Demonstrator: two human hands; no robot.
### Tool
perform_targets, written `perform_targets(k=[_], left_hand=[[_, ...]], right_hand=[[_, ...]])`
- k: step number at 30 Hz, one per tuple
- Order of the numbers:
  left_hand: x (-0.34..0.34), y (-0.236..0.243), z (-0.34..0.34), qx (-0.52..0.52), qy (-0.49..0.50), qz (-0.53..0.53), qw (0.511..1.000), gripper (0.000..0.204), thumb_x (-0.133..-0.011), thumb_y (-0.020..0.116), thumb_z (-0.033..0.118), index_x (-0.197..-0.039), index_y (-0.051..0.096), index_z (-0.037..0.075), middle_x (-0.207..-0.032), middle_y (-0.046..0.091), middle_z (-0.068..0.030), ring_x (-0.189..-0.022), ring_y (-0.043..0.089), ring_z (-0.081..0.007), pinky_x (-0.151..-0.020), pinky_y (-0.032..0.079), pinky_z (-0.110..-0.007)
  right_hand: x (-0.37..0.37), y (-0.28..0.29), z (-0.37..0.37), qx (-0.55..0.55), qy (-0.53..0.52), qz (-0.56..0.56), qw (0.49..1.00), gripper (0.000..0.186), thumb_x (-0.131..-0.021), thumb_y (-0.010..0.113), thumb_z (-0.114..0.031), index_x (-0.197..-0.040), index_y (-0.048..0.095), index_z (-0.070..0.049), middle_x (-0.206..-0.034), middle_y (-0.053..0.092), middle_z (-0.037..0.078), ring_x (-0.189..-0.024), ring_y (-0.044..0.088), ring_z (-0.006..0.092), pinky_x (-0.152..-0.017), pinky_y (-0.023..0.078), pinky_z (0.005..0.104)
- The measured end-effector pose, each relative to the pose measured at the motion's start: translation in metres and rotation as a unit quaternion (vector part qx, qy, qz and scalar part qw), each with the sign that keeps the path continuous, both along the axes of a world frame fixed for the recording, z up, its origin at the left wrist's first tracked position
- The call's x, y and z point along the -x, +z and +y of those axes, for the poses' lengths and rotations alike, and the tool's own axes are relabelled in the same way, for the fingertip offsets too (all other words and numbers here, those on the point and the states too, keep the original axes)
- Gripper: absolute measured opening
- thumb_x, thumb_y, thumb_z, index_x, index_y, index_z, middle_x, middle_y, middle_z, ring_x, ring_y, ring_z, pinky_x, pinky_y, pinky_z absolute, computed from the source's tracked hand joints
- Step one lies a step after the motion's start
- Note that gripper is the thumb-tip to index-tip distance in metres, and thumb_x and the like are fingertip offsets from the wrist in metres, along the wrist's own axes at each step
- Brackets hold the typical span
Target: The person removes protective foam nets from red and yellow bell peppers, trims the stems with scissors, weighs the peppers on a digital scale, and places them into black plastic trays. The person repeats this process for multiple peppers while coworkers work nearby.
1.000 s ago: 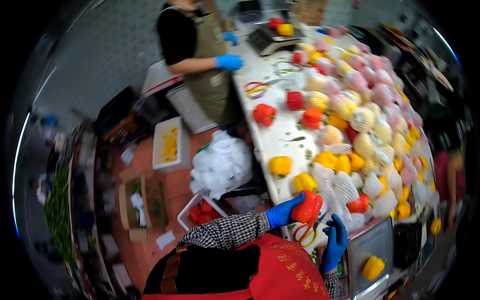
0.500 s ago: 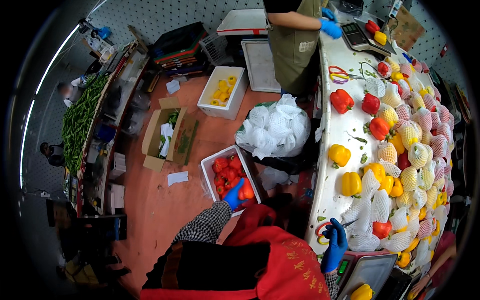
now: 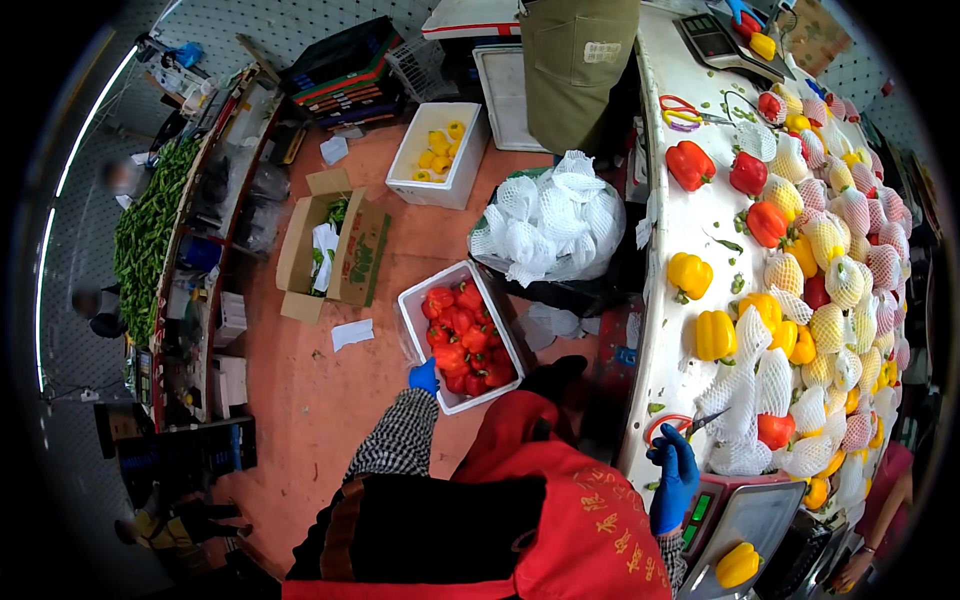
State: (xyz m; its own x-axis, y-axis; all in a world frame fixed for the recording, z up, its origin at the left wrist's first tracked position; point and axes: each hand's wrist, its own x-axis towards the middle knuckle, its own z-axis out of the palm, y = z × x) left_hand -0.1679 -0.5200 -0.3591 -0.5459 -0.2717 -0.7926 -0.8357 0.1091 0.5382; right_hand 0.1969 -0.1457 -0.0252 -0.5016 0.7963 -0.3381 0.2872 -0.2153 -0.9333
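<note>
My left hand (image 3: 424,376), in a blue glove, grips the left rim near the close corner of a white foam box (image 3: 408,320); its fingers are partly hidden. Red bell peppers (image 3: 462,335) fill that box. At the table's near end, my right hand (image 3: 676,485), also blue-gloved, has its fingers bent around scissors (image 3: 708,420) with red handles, the blade pointing right. Beside the blade lie white foam net sleeves (image 3: 740,400) and a red pepper (image 3: 775,431). A yellow bell pepper (image 3: 738,565) sits on the scale (image 3: 735,515) just below my right hand.
Netted peppers (image 3: 845,285) pile along the table's right side, with loose yellow peppers (image 3: 715,335) on its left. A sack of foam nets (image 3: 550,220), a carton (image 3: 355,255) and a box of yellow peppers (image 3: 470,175) stand on the floor. Across the table's far end, a co-worker's gloved hand (image 3: 742,12) touches a pepper.
My left hand has let go of a red pepper and moved left to the box's rim. The view has shifted, so things appear higher. The co-worker's hand has moved right to the far scale.
</note>
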Motion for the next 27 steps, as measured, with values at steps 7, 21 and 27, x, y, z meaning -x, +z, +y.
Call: perform_targets(k=[7,21,27], left_hand=[[-0.012,-0.009,0.023,-0.059,-0.274,0.016,0.960,0.054,-0.091,0.068,0.047,-0.124,0.060,0.005,-0.112,0.063,-0.0174,-0.096,0.063,-0.0346,-0.076,0.052,-0.046],[-0.050,0.139,0.278,-0.239,-0.506,0.079,0.825,0.024,-0.100,0.059,0.026,-0.104,0.068,0.004,-0.082,0.071,-0.0070,-0.068,0.067,-0.0153,-0.064,0.052,-0.027],[-0.088,0.219,0.369,-0.327,-0.585,0.180,0.720,0.023,-0.102,0.057,0.021,-0.106,0.070,0.002,-0.082,0.070,-0.0041,-0.070,0.064,-0.0113,-0.066,0.053,-0.026]], right_hand=[[-0.017,0.008,-0.009,0.003,-0.026,0.018,1.000,0.031,-0.105,0.053,-0.018,-0.128,0.064,-0.001,-0.103,0.069,0.008,-0.088,0.065,0.0138,-0.080,0.053,0.0275],[-0.155,0.064,0.001,-0.389,-0.295,-0.224,0.843,0.038,-0.094,0.060,-0.004,-0.132,0.060,0.000,-0.127,0.062,0.016,-0.116,0.060,0.0305,-0.103,0.045,0.0377],[-0.207,0.053,0.009,-0.385,-0.407,-0.359,0.746,0.052,-0.091,0.064,-0.009,-0.142,0.052,-0.002,-0.147,0.046,0.020,-0.138,0.043,0.0365,-0.115,0.032,0.0442]])
